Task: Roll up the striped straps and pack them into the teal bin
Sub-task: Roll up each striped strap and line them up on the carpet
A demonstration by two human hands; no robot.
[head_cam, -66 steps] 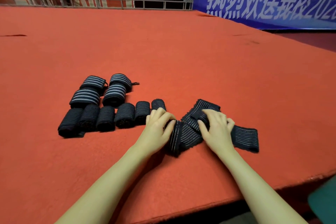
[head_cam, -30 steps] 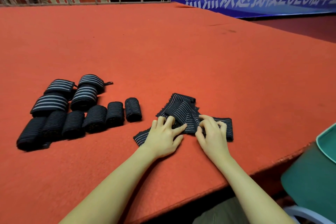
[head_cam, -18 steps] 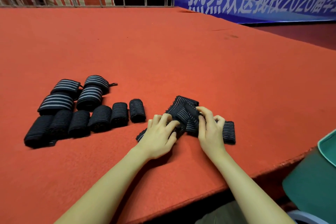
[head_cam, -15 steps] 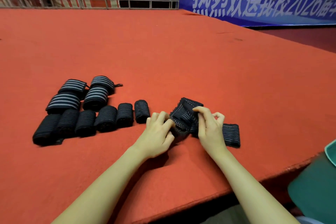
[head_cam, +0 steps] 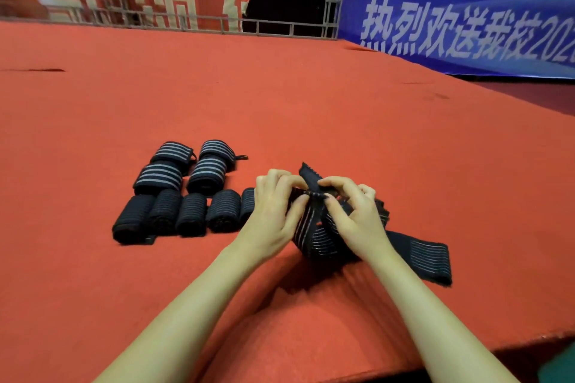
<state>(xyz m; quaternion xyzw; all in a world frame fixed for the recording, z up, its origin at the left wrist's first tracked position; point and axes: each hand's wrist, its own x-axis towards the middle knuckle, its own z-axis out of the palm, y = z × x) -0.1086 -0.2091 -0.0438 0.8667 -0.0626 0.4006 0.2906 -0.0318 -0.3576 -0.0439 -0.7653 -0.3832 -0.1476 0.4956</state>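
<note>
A loose black strap with thin grey stripes [head_cam: 314,236] is lifted a little off the red carpet between my hands. My left hand [head_cam: 273,211] pinches its left edge and my right hand [head_cam: 354,214] pinches the folded part beside it. The strap's free end [head_cam: 426,258] trails flat on the carpet to the right. Several rolled straps [head_cam: 183,193] lie in rows to the left of my hands, the nearest one partly hidden behind my left hand. Only a sliver of the teal bin [head_cam: 560,367] shows at the bottom right corner.
The red carpeted platform [head_cam: 280,96] stretches far ahead, and its front edge [head_cam: 466,348] runs below my forearms. A metal railing [head_cam: 186,25] and banners stand at the back.
Both hands have gathered the loose strap off the carpet and raised it, now pinching it between them. The view swung left, so the teal bin has nearly left the frame.
</note>
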